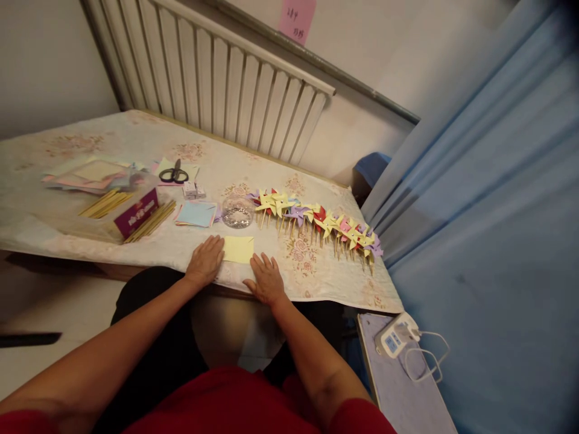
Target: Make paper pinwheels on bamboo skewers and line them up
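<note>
A square of yellow paper [239, 249] lies flat near the front edge of the table, with short slits at its corners. My left hand [205, 260] rests flat at the paper's left edge, fingers stretched out. At its right edge my right hand [266, 277] lies with the fingers spread. Just behind are a round clear dish of small metal pieces [237, 215] and a stack of coloured paper squares [196, 214] with a blue one on top. Finished-looking paper pinwheels on sticks [330, 223] form a long row to the right.
On the left, a clear box with a purple label [136, 212] has wooden sticks [151, 222] beside it. Black-handled scissors [174, 173] and a small white box [193, 190] lie behind. A radiator [226, 78] stands behind the table [344, 289]; a blue curtain [474, 211] hangs right.
</note>
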A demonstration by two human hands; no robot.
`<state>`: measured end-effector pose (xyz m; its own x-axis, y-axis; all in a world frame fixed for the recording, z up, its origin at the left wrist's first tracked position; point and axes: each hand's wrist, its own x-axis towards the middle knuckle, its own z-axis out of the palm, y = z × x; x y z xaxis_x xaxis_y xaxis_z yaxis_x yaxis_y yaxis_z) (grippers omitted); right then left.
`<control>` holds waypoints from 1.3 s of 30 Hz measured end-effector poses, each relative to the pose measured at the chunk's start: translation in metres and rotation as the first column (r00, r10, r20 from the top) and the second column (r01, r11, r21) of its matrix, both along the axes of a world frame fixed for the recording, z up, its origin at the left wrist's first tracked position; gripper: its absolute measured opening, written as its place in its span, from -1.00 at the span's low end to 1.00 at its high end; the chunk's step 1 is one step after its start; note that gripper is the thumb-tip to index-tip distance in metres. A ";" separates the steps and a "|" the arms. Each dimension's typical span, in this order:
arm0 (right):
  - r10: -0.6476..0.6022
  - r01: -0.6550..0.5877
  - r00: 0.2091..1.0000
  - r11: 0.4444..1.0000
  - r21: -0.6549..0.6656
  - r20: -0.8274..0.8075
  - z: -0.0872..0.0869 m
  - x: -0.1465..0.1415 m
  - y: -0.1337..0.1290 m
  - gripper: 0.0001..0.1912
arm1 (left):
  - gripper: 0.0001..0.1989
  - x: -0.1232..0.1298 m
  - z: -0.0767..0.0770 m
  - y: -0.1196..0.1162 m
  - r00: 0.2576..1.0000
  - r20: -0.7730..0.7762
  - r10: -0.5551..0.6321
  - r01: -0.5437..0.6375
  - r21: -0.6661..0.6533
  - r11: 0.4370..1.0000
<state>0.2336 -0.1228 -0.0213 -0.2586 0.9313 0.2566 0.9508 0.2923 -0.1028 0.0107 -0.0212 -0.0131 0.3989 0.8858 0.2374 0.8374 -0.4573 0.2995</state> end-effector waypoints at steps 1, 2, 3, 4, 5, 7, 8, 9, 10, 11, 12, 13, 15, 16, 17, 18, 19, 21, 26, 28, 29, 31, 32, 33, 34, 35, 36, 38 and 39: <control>-0.001 0.001 1.000 1.000 0.001 -0.003 0.000 0.000 0.000 -0.27 | -0.43 0.005 0.004 0.000 1.000 0.030 0.009 -0.010 0.027 1.000; -0.001 0.001 1.000 1.000 0.001 -0.006 0.000 0.000 0.000 -0.28 | -0.44 0.012 0.008 -0.001 0.999 0.044 -0.026 0.024 0.052 0.998; -0.001 0.001 1.000 1.000 0.001 -0.010 0.001 -0.001 0.000 -0.28 | -0.45 0.020 0.013 -0.001 0.996 0.045 -0.079 0.076 0.066 0.995; 0.001 -0.001 1.000 1.000 -0.001 -0.014 0.001 -0.001 -0.001 -0.29 | -0.46 0.029 0.017 -0.002 0.991 0.036 -0.127 0.124 0.068 0.990; 0.002 -0.002 1.000 1.000 -0.003 -0.018 0.002 -0.001 -0.001 -0.30 | -0.47 0.039 0.020 -0.002 0.987 0.026 -0.161 0.159 0.063 0.985; 0.004 -0.004 1.000 1.000 -0.009 -0.024 0.003 -0.001 -0.002 -0.31 | -0.47 0.056 0.022 -0.002 0.978 0.000 -0.209 0.209 0.031 0.978; 0.004 -0.005 1.000 1.000 -0.012 -0.024 0.004 -0.001 -0.002 -0.32 | -0.48 0.062 0.021 -0.001 0.977 -0.021 -0.212 0.212 0.007 0.977; 0.005 -0.005 1.000 1.000 -0.014 -0.023 0.004 -0.001 -0.002 -0.32 | -0.48 0.065 0.019 0.000 0.977 -0.044 -0.211 0.210 -0.014 0.978; 0.005 -0.005 1.000 1.000 -0.016 -0.021 0.005 -0.001 -0.002 -0.31 | -0.48 0.067 0.015 0.001 0.975 -0.067 -0.213 0.211 -0.032 0.977; 0.006 -0.006 1.000 1.000 -0.018 -0.016 0.005 -0.001 -0.002 -0.31 | -0.48 0.067 0.011 0.002 0.973 -0.088 -0.215 0.212 -0.046 0.976; 0.006 -0.007 1.000 1.000 -0.019 -0.010 0.005 -0.001 -0.002 -0.30 | -0.48 0.066 0.006 0.003 0.970 -0.106 -0.221 0.217 -0.051 0.975; 0.007 -0.007 1.000 1.000 -0.020 -0.005 0.005 -0.002 -0.002 -0.30 | -0.47 0.064 0.002 0.004 0.966 -0.120 -0.229 0.225 -0.048 0.973; 0.007 -0.007 1.000 1.000 -0.023 0.007 0.004 -0.002 -0.003 -0.30 | -0.45 0.059 -0.004 0.005 0.960 -0.141 -0.243 0.241 -0.031 0.970; 0.006 -0.006 1.000 1.000 -0.024 0.011 0.004 -0.002 -0.003 -0.29 | -0.44 0.058 -0.006 0.005 0.957 -0.149 -0.247 0.247 -0.021 0.969; 0.005 -0.004 1.000 1.000 -0.025 0.013 0.004 -0.002 -0.003 -0.29 | -0.44 0.056 -0.006 0.005 0.956 -0.157 -0.249 0.249 -0.015 0.968; 0.002 -0.002 1.000 1.000 -0.026 0.014 0.004 -0.002 -0.003 -0.29 | -0.43 0.056 -0.007 0.004 0.955 -0.163 -0.246 0.248 -0.010 0.969; 0.000 0.000 1.000 1.000 -0.025 0.013 0.003 -0.002 -0.003 -0.29 | -0.44 0.056 -0.006 0.004 0.956 -0.167 -0.242 0.245 -0.006 0.970; -0.003 0.003 1.000 1.000 -0.022 0.010 0.003 -0.002 -0.003 -0.30 | -0.44 0.055 -0.006 0.001 0.958 -0.168 -0.231 0.235 0.002 0.972; -0.003 0.003 1.000 1.000 -0.027 0.004 0.003 -0.003 -0.004 -0.28 | -0.46 0.049 -0.007 -0.008 0.963 -0.156 -0.220 0.225 0.016 0.974; -0.004 0.004 1.000 1.000 -0.025 0.003 0.005 -0.003 -0.005 -0.29 | -0.46 0.044 -0.007 -0.013 0.964 -0.147 -0.223 0.229 0.026 0.973; -0.003 0.003 1.000 1.000 -0.023 0.002 0.005 -0.004 -0.005 -0.29 | -0.47 0.042 -0.006 -0.016 0.965 -0.140 -0.223 0.229 0.029 0.973; -0.001 0.001 1.000 1.000 -0.019 -0.004 0.006 -0.004 -0.006 -0.30 | -0.47 0.038 -0.005 -0.020 0.968 -0.121 -0.221 0.226 0.025 0.974; -0.001 0.000 1.000 1.000 -0.018 -0.007 0.006 -0.004 -0.006 -0.30 | -0.48 0.036 -0.005 -0.022 0.969 -0.108 -0.221 0.224 0.019 0.974; 0.000 0.000 1.000 1.000 -0.016 -0.009 0.006 -0.004 -0.006 -0.30 | -0.49 0.034 -0.005 -0.023 0.972 -0.092 -0.217 0.220 0.014 0.975; 0.001 -0.001 1.000 1.000 -0.012 -0.011 0.006 -0.004 -0.006 -0.30 | -0.50 0.033 -0.005 -0.023 0.976 -0.069 -0.205 0.206 0.009 0.978; 0.001 -0.001 1.000 1.000 -0.007 -0.011 0.005 -0.004 -0.006 -0.31 | -0.51 0.032 -0.005 -0.023 0.983 -0.039 -0.178 0.179 0.004 0.984; 0.002 -0.002 1.000 1.000 -0.001 -0.011 0.004 -0.004 -0.006 -0.31 | -0.52 0.032 -0.004 -0.021 0.991 -0.001 -0.134 0.134 0.002 0.991; 0.005 -0.005 1.000 1.000 0.006 -0.011 0.003 -0.004 -0.006 -0.31 | -0.54 0.033 -0.001 -0.016 0.997 0.082 -0.009 0.010 -0.008 1.000; 0.008 -0.008 1.000 1.000 0.008 -0.013 0.002 -0.004 -0.006 -0.31 | -0.54 0.034 0.003 -0.013 0.992 0.114 0.057 -0.055 -0.021 0.998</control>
